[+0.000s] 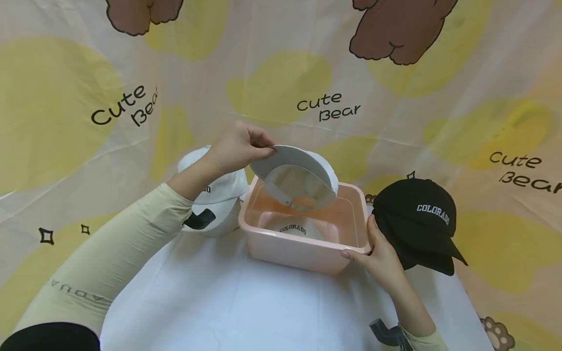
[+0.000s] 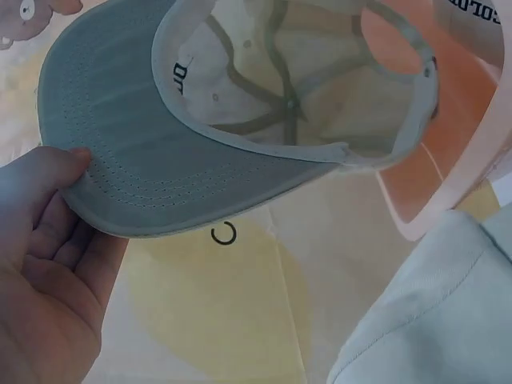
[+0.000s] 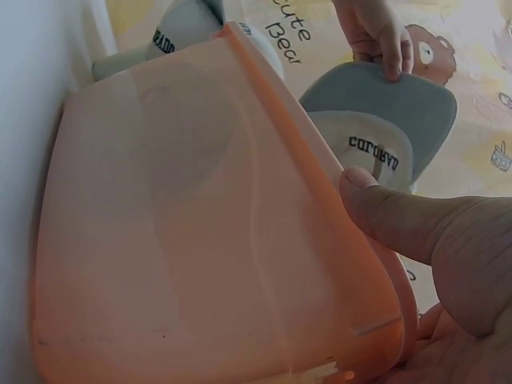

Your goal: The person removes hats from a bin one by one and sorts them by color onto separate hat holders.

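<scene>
Seen from above, a person works with both bare hands at a white-covered table (image 1: pixel 263 307); clock directions here take the pink bin (image 1: pixel 294 253) as the dial's centre, with 12 pointing away from the person. The left hand (image 1: pixel 239 146) reaches in from 11 o'clock, its thumb and fingers pinching the brim edge of a pale cap (image 1: pixel 296 178). That cap hangs above the bin's opening, toward 12 o'clock — tipped so that the grey underside of the brim and the hollow of the crown face the person. The left wrist view shows its seams, a gap at the back, and part of some dark lettering. The right hand (image 1: pixel 382 253) grasps the bin's rim at 4 o'clock, thumb laid over the edge and fingers around the outside. Down inside the bin lies another light-coloured cap (image 1: pixel 298 226), its dark letters reading COLORADO; the front wall hides its lower part. Just beside the bin, at 10 o'clock, sits a white cap (image 1: pixel 226 190), partly covered by the left forearm. At 3 o'clock, on the bin's other side, is a black cap (image 1: pixel 412 209) with COLORADO in white — a second dark brim shows below its own. Behind everything hangs a cloth (image 1: pixel 272 102) printed with yellow patches, brown bears and the words "Cute Bear".
</scene>
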Demonstrator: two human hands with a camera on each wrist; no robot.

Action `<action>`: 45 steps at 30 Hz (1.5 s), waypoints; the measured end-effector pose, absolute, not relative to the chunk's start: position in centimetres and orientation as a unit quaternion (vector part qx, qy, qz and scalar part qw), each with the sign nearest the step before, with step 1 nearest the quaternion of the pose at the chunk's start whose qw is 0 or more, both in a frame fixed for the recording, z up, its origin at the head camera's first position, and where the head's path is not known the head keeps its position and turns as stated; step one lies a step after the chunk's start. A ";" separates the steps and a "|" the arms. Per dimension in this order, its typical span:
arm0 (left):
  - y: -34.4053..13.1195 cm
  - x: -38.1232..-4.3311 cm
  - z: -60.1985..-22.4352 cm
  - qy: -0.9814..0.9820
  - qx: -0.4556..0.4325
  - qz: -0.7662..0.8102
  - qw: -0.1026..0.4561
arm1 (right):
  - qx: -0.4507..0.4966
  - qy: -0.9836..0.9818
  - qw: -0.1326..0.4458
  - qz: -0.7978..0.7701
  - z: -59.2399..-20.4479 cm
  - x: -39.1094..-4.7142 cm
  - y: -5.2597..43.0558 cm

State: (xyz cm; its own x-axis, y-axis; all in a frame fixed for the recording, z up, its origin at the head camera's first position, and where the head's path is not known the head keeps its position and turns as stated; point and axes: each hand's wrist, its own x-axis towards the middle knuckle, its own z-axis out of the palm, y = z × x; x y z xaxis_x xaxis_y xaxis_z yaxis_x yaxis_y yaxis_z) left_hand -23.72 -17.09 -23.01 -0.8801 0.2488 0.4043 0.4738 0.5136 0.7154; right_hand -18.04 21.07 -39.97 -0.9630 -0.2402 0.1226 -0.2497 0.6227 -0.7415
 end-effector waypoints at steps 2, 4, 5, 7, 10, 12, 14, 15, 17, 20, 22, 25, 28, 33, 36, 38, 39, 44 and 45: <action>-17.4 -23.6 -22.8 -0.855 -0.208 -0.455 0.136 | 0.135 -0.900 0.003 0.414 -39.8 -18.0 21.0; -17.6 -23.3 -22.5 -0.847 -0.208 -0.468 0.145 | 0.132 -0.900 0.000 0.414 -39.7 -18.1 21.1; -17.8 -23.2 -22.4 -0.843 -0.209 -0.472 0.150 | 0.129 -0.901 -0.002 0.414 -39.6 -18.1 21.1; -18.0 -23.0 -22.2 -0.835 -0.215 -0.479 0.163 | 0.125 -0.902 -0.006 0.413 -39.5 -18.0 21.2; -18.3 -22.6 -22.0 -0.823 -0.225 -0.486 0.189 | 0.120 -0.902 -0.010 0.415 -39.4 -18.0 21.2; -18.6 -22.3 -21.9 -0.811 -0.233 -0.493 0.211 | 0.118 -0.902 -0.011 0.415 -39.3 -17.9 21.2; -18.9 -22.1 -21.8 -0.797 -0.238 -0.504 0.234 | 0.117 -0.902 -0.011 0.415 -39.2 -17.9 21.2; -19.1 -21.9 -21.7 -0.790 -0.240 -0.508 0.246 | 0.117 -0.902 -0.011 0.415 -39.2 -17.9 21.2; -19.5 -21.6 -21.6 -0.780 -0.238 -0.514 0.267 | 0.117 -0.903 -0.013 0.413 -39.2 -17.8 21.2; -20.2 -21.3 -21.3 -0.772 -0.232 -0.517 0.289 | 0.119 -0.901 -0.014 0.417 -39.3 -17.8 21.2; -20.6 -21.1 -21.2 -0.766 -0.230 -0.520 0.300 | 0.120 -0.901 -0.014 0.416 -39.3 -17.9 21.2; -21.3 -20.9 -21.2 -0.758 -0.231 -0.520 0.317 | 0.121 -0.901 -0.014 0.416 -39.4 -17.9 21.2; -22.0 -20.7 -21.2 -0.755 -0.228 -0.518 0.331 | 0.123 -0.901 -0.013 0.415 -39.4 -18.0 21.2; -23.3 -20.4 -21.5 -0.757 -0.222 -0.498 0.359 | 0.128 -0.899 -0.014 0.418 -39.5 -18.0 21.1; -24.2 -20.4 -21.8 -0.762 -0.227 -0.465 0.390 | 0.129 -0.899 -0.013 0.418 -39.6 -18.0 21.0; -24.8 -20.4 -22.0 -0.766 -0.230 -0.440 0.409 | 0.128 -0.900 -0.012 0.417 -39.5 -18.0 20.9; -25.0 -20.4 -22.1 -0.768 -0.230 -0.429 0.416 | 0.128 -0.900 -0.013 0.417 -39.5 -17.9 20.9; -25.8 -19.5 -22.4 -0.772 -0.220 -0.408 0.436 | 0.127 -0.899 -0.016 0.418 -39.4 -17.8 20.8; -26.0 -19.2 -22.5 -0.771 -0.219 -0.404 0.441 | 0.127 -0.899 -0.017 0.418 -39.3 -17.8 20.8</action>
State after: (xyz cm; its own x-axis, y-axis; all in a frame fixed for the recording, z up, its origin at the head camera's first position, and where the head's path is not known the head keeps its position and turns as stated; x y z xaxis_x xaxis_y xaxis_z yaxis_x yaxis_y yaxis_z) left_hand -19.23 -25.99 -22.48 -0.5157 -0.0190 0.8566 0.6931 0.5784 0.4301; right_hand -17.84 20.80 -39.32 -0.9670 -0.2432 0.0760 -0.2148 0.6176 -0.7565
